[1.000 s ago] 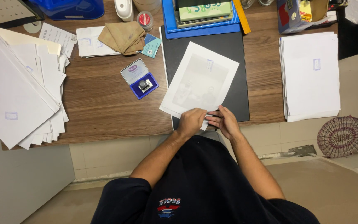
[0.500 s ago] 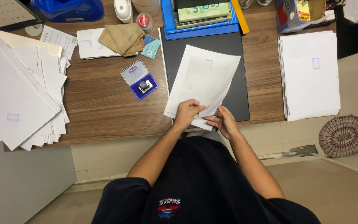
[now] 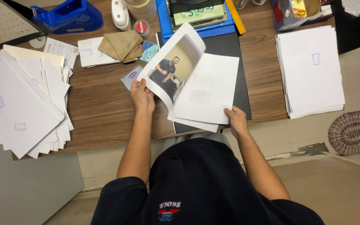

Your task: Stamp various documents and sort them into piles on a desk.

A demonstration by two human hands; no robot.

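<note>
**Left hand turning a printed sheet over**

My left hand (image 3: 141,96) is pinching the edge of a printed sheet (image 3: 172,66), holding it curled up with its photo side showing, over the middle of the desk (image 3: 101,104). My right hand (image 3: 237,121) is lying with fingers spread on the lower corner of the white paper stack (image 3: 209,89), which is sitting on a black folder (image 3: 238,46) at the desk's front edge. A fanned pile of stamped sheets (image 3: 21,100) is covering the desk's left end.

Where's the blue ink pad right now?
Head view, left of centre: the ink pad lies on the wooden desk, mostly hidden behind the lifted sheet and left hand.
</note>
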